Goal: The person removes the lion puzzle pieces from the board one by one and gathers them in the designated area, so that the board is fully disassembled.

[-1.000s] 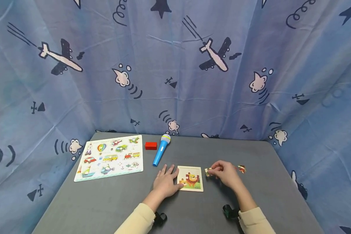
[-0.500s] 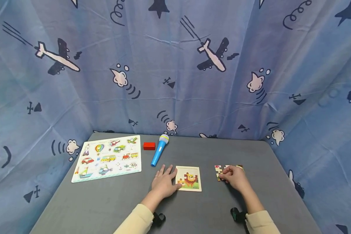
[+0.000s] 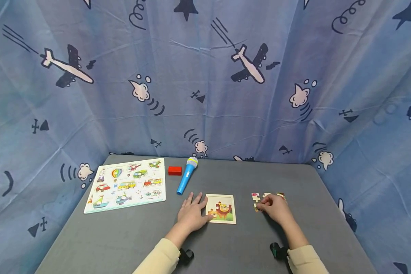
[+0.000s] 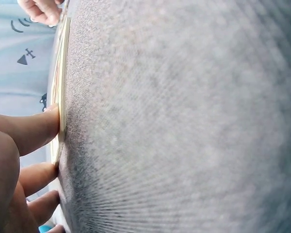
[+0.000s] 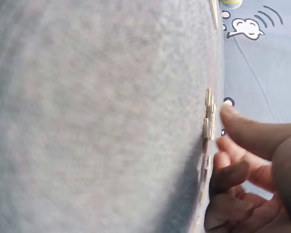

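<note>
My left hand [image 3: 191, 215] lies with fingers spread beside a small wooden lion puzzle board [image 3: 210, 199], thumb over its lower left edge. In the left wrist view, the thumb and a finger touch the edge of this board [image 4: 64, 92]. The lion picture fills the lower part of the tray; its upper part is pale. To the right, my right hand [image 3: 277, 209] pinches at a puzzle piece [image 5: 213, 127] among several loose jigsaw pieces [image 3: 255, 196]. The hand hides some of these pieces from the head camera; another piece [image 3: 281, 195] shows behind it.
A white picture board of vehicles [image 3: 126, 185] lies at the left of the grey table [image 3: 144, 236]. A red block [image 3: 175, 171] and a blue toy microphone [image 3: 187, 177] lie between it and the lion board. A printed blue curtain [image 3: 205, 76] stands behind the table.
My right hand has moved right, away from the lion board, to the loose pieces. A gap has appeared between the pieces at its fingertips. My left hand stays at the board.
</note>
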`<control>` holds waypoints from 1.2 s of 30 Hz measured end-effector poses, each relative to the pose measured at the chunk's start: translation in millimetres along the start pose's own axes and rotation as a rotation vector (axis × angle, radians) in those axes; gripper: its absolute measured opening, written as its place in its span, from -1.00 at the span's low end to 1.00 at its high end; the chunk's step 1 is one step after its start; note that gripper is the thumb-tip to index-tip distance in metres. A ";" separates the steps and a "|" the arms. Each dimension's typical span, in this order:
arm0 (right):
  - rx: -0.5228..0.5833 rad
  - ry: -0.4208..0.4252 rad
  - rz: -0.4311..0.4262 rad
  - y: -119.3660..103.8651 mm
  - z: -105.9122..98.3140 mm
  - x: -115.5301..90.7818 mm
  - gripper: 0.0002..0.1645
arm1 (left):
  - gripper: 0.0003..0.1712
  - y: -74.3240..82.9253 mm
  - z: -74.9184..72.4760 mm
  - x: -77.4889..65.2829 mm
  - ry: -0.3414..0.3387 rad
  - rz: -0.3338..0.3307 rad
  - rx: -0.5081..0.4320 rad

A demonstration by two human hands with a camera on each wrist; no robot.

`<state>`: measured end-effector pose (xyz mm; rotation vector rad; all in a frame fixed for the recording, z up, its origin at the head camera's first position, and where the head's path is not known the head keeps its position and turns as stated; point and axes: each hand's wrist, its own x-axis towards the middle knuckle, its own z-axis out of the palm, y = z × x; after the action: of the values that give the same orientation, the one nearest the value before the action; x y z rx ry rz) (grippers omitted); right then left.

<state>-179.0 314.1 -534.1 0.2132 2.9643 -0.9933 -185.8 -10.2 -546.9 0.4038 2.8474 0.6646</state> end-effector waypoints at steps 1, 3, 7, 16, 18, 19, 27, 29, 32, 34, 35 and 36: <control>-0.001 0.006 -0.003 -2.2 -0.2 0.1 -0.73 | -0.14 0.1 0.0 0.1 -0.001 -0.002 0.001; 0.010 0.013 -0.012 -9.0 -0.8 0.2 -0.75 | -0.14 0.3 -0.2 0.4 0.000 -0.002 0.005; 0.048 0.004 -0.037 -28.6 0.0 1.0 -0.75 | -0.15 0.2 -0.3 1.4 -0.002 -0.004 0.009; 0.093 -0.049 -0.093 -70.7 18.5 6.9 -0.76 | -0.14 0.2 0.5 1.1 0.001 -0.007 0.009; 0.103 -0.057 -0.099 -76.5 24.1 7.9 -0.77 | -0.13 0.6 0.5 0.9 0.001 -0.008 0.011; 0.109 -0.060 -0.101 -79.0 26.7 8.3 -0.77 | -0.13 0.7 0.5 0.9 0.001 -0.009 0.012; 0.143 -0.094 -0.111 -93.0 45.8 8.9 -0.82 | -0.13 1.8 -0.1 0.8 -0.002 -0.014 0.017; 0.154 -0.104 -0.113 -95.8 50.7 8.7 -0.81 | -0.13 1.7 0.2 1.3 0.000 -0.012 0.018; 0.166 -0.120 -0.121 -98.8 58.9 9.3 -0.79 | -0.13 1.5 0.1 1.8 0.002 -0.009 0.018; 0.158 -0.132 -0.129 -100.0 64.6 9.9 -0.78 | -0.13 1.2 0.0 1.8 0.000 -0.007 0.016; 0.156 -0.141 -0.128 -100.3 67.4 10.2 -0.77 | -0.14 1.2 -0.3 1.4 -0.002 -0.008 0.015; 0.150 -0.149 -0.125 -100.6 69.9 10.4 -0.75 | -0.14 1.1 -0.3 1.4 -0.001 -0.007 0.014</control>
<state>-205.0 194.1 -530.2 -0.0445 2.8001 -1.1906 -187.0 -8.9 -546.3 0.3958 2.8529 0.6428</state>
